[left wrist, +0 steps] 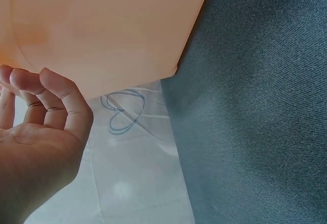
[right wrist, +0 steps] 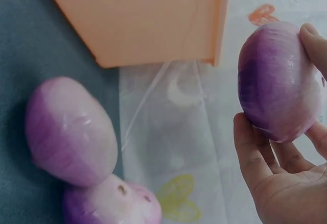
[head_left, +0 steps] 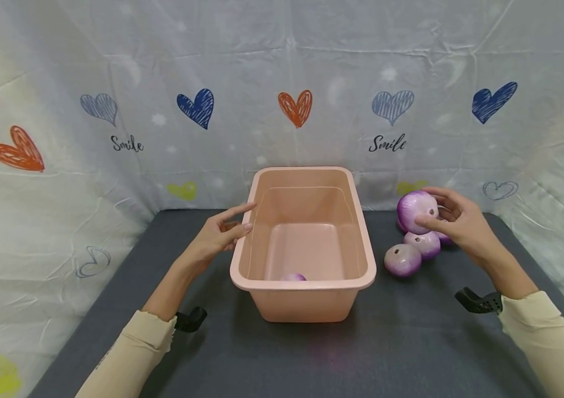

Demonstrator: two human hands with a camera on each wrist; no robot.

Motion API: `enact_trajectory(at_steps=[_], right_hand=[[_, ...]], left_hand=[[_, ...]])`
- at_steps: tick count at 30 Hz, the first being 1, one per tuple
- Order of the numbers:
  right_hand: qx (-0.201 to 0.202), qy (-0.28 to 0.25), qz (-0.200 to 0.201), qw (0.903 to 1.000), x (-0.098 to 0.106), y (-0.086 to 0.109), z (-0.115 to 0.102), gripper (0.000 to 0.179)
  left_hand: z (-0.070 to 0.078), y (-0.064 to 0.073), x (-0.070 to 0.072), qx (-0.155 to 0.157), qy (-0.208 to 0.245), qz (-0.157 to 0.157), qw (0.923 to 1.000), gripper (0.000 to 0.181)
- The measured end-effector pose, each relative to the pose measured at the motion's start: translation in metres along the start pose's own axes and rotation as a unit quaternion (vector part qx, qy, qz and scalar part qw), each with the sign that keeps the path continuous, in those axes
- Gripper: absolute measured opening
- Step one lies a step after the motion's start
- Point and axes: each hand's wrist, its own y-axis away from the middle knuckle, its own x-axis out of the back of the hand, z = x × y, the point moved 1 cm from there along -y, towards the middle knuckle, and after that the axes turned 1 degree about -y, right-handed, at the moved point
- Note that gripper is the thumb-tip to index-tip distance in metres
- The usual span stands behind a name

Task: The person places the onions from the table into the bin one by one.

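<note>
A purple onion (head_left: pixel 417 211) is held up in my right hand (head_left: pixel 463 221), thumb on one side and fingers on the other. In the right wrist view the held onion (right wrist: pixel 278 81) hangs apart from the onions on the table. Several more onions (head_left: pixel 403 260) lie beneath it, some partly hidden. My left hand (head_left: pixel 214 235) grips the left rim of a peach plastic basin (head_left: pixel 302 307). The left wrist view has its curled fingers (left wrist: pixel 64 94) at the basin's outer wall. Inside the basin, one onion (head_left: pixel 294 277) shows just its top above the near rim.
The basin stands on a dark grey cloth-covered table (head_left: pixel 282 359), left of the onions. A pale curtain (head_left: pixel 242 66) printed with hearts and "Smile" hangs behind the table and at both sides. Dark bands (head_left: pixel 191 319) are on both wrists.
</note>
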Motion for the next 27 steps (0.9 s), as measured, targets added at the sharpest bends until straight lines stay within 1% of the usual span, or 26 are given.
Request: enact_trajectory(at_steps=[5, 9, 15, 27], right_hand=[[0.012, -0.005, 0.000, 0.9999, -0.007, -0.008, -0.008, 0.060], [0.017, -0.008, -0.001, 0.9998, -0.012, -0.013, -0.014, 0.061], [0.018, 0.007, -0.002, 0.9998, -0.017, -0.019, -0.022, 0.064], [0.054, -0.001, -0.020, 0.9983, -0.035, -0.031, -0.038, 0.064]], left_hand=[[-0.003, 0.002, 0.001, -0.003, 0.003, 0.002, 1.0000, 0.056], [-0.005, 0.000, 0.001, -0.007, 0.002, 0.001, 1.0000, 0.056], [-0.005, -0.001, -0.001, -0.011, 0.003, 0.005, 0.9999, 0.054], [-0.005, -0.001, -0.001, -0.012, -0.007, 0.014, 0.9998, 0.053]])
